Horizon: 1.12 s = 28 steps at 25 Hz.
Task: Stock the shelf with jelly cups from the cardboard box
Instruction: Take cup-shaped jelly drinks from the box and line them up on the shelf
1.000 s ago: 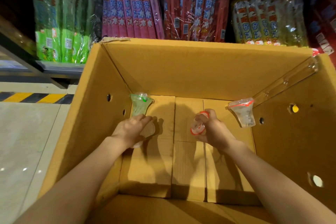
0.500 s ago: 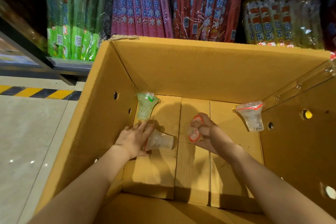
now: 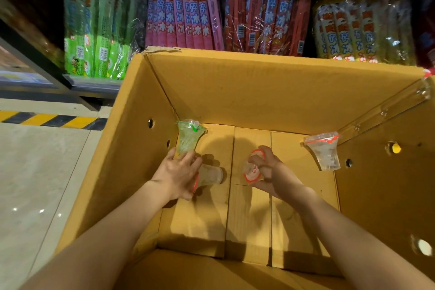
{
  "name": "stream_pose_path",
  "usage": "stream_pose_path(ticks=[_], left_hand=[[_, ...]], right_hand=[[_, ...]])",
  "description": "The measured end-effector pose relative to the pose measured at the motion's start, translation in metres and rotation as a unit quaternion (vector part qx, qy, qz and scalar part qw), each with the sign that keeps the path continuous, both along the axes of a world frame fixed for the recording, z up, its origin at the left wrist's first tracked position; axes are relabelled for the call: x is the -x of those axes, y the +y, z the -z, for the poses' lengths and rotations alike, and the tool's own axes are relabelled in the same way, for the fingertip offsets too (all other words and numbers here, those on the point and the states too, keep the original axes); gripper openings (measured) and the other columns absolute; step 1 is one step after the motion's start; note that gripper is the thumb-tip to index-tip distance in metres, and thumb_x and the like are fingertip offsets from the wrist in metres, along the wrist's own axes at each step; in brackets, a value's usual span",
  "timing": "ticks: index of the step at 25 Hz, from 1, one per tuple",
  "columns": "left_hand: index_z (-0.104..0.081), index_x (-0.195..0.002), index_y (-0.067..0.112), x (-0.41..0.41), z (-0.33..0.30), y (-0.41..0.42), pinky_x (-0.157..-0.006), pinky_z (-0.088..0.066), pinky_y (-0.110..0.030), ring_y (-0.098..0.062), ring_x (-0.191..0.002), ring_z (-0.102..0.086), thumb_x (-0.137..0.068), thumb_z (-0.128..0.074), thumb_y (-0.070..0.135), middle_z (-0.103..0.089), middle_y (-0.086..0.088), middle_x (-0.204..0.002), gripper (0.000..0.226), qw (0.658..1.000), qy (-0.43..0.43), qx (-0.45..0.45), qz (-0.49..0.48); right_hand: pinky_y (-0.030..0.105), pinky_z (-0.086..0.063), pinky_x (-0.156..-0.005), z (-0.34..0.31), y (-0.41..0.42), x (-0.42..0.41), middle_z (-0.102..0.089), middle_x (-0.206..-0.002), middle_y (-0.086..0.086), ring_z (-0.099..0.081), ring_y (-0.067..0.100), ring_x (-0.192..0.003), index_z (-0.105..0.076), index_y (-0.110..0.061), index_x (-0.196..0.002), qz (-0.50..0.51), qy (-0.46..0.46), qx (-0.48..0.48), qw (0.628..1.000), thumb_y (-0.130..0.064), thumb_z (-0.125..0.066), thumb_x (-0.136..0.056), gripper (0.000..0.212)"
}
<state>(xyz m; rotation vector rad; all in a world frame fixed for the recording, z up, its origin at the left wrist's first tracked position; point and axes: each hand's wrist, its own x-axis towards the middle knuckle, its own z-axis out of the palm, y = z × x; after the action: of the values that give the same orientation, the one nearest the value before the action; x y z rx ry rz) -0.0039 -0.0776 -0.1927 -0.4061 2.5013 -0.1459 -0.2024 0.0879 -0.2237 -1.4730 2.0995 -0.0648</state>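
Both my arms reach down into a deep cardboard box (image 3: 259, 92). My left hand (image 3: 177, 173) grips a clear jelly cup (image 3: 210, 175) lying on its side on the box floor, and its fingertips touch the base of a green-lidded jelly cup (image 3: 188, 138) standing in the far left corner. My right hand (image 3: 270, 169) holds a red-rimmed jelly cup (image 3: 253, 169) just above the floor. Another red-lidded jelly cup (image 3: 324, 153) stands against the right wall, apart from both hands.
Behind the box, the shelf (image 3: 94, 79) holds hanging packs of ice pops: green (image 3: 98, 26), pink (image 3: 183, 14), red (image 3: 266, 14) and yellow (image 3: 353, 33). Tiled floor with a yellow-black hazard stripe (image 3: 51, 120) lies to the left. The box walls have round holes.
My left hand has moved from the clear cup toward the green cup, closing over the lying cup and reaching the green one's base. My right hand keeps its red-rimmed cup.
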Motion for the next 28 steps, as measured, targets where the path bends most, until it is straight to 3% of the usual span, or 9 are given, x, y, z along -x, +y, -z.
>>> stream_pose_path(ticks=[1, 4, 7, 9, 14, 19, 23, 25, 28], left_hand=[[-0.011, -0.142, 0.017, 0.001, -0.004, 0.000, -0.113, -0.012, -0.051, -0.026, -0.132, -0.030, -0.075, -0.054, 0.060, -0.021, -0.010, -0.137, 0.091, 1.000, 0.006, 0.001, -0.012], [-0.015, -0.139, 0.020, 0.009, -0.014, 0.003, -0.110, -0.021, -0.052, -0.025, -0.127, -0.034, -0.072, -0.060, 0.055, -0.024, -0.007, -0.127, 0.088, 0.995, 0.061, -0.043, -0.069], [-0.017, -0.137, 0.024, 0.028, -0.020, 0.008, -0.098, -0.039, -0.039, -0.023, -0.115, -0.042, -0.069, -0.069, 0.050, -0.030, -0.004, -0.123, 0.090, 0.978, 0.127, -0.105, -0.125], [-0.021, -0.135, 0.023, 0.040, -0.019, 0.014, -0.091, -0.044, -0.034, -0.024, -0.114, -0.041, -0.070, -0.070, 0.050, -0.032, -0.006, -0.125, 0.086, 0.976, 0.141, -0.101, -0.131], [-0.028, -0.134, 0.019, 0.068, 0.002, 0.045, -0.099, -0.037, -0.039, -0.032, -0.122, -0.034, -0.077, -0.062, 0.052, -0.029, -0.013, -0.138, 0.074, 0.974, 0.175, -0.062, -0.129], [-0.024, -0.139, 0.017, 0.069, 0.024, 0.055, -0.110, -0.026, -0.034, -0.030, -0.140, -0.013, -0.079, -0.065, 0.047, 0.000, -0.013, -0.154, 0.079, 0.927, 0.260, -0.143, -0.229], [-0.035, -0.137, 0.023, 0.066, 0.033, 0.057, -0.114, -0.013, -0.035, -0.029, -0.142, -0.007, -0.082, -0.058, 0.051, -0.004, -0.015, -0.153, 0.065, 0.917, 0.284, -0.134, -0.247], [-0.033, -0.139, 0.031, 0.065, 0.034, 0.059, -0.115, -0.012, -0.039, -0.030, -0.140, -0.009, -0.083, -0.058, 0.052, -0.008, -0.014, -0.152, 0.065, 0.918, 0.276, -0.135, -0.252], [-0.033, -0.138, 0.038, 0.063, 0.037, 0.065, -0.109, -0.026, -0.036, -0.030, -0.134, -0.025, -0.082, -0.061, 0.048, -0.013, -0.009, -0.149, 0.063, 0.905, 0.295, -0.155, -0.265]], right_hand=[[0.030, -0.037, -0.106, -0.004, 0.002, 0.000, -0.022, -0.145, 0.006, -0.037, 0.026, -0.130, -0.033, -0.019, -0.138, -0.019, 0.012, 0.018, 1.000, -0.034, -0.059, -0.089, 0.058], [0.030, -0.043, -0.101, -0.018, 0.011, 0.002, -0.030, -0.141, 0.005, -0.046, 0.026, -0.125, -0.036, -0.019, -0.134, 0.055, -0.053, 0.076, 0.994, -0.031, -0.065, -0.085, 0.059], [0.025, -0.047, -0.090, -0.027, 0.018, 0.011, -0.035, -0.137, 0.004, -0.055, 0.025, -0.113, -0.044, -0.021, -0.127, 0.150, -0.055, 0.131, 0.978, -0.030, -0.077, -0.074, 0.063], [0.026, -0.044, -0.090, -0.029, 0.020, 0.019, -0.034, -0.135, 0.006, -0.053, 0.027, -0.113, -0.049, -0.020, -0.123, 0.199, -0.058, 0.138, 0.968, -0.031, -0.079, -0.071, 0.061], [0.034, -0.044, -0.096, -0.020, 0.028, 0.024, -0.029, -0.133, 0.006, -0.052, 0.030, -0.113, -0.046, -0.024, -0.124, 0.232, -0.050, 0.122, 0.964, -0.038, -0.077, -0.072, 0.063], [0.025, -0.040, -0.089, -0.008, 0.028, 0.020, -0.030, -0.133, 0.005, -0.051, 0.029, -0.112, -0.046, -0.023, -0.126, 0.233, -0.035, 0.143, 0.961, -0.036, -0.078, -0.071, 0.065], [0.030, -0.042, -0.094, -0.004, 0.026, 0.015, -0.030, -0.138, 0.006, -0.047, 0.029, -0.119, -0.051, -0.017, -0.123, 0.255, -0.035, 0.146, 0.955, -0.036, -0.078, -0.071, 0.062], [0.035, -0.043, -0.096, -0.005, 0.024, 0.015, -0.029, -0.142, 0.005, -0.046, 0.030, -0.122, -0.052, -0.019, -0.122, 0.254, -0.049, 0.141, 0.955, -0.038, -0.078, -0.071, 0.060], [0.037, -0.043, -0.097, -0.007, 0.024, 0.014, -0.026, -0.146, 0.004, -0.044, 0.029, -0.125, -0.053, -0.021, -0.123, 0.256, -0.063, 0.139, 0.955, -0.038, -0.076, -0.072, 0.059]])
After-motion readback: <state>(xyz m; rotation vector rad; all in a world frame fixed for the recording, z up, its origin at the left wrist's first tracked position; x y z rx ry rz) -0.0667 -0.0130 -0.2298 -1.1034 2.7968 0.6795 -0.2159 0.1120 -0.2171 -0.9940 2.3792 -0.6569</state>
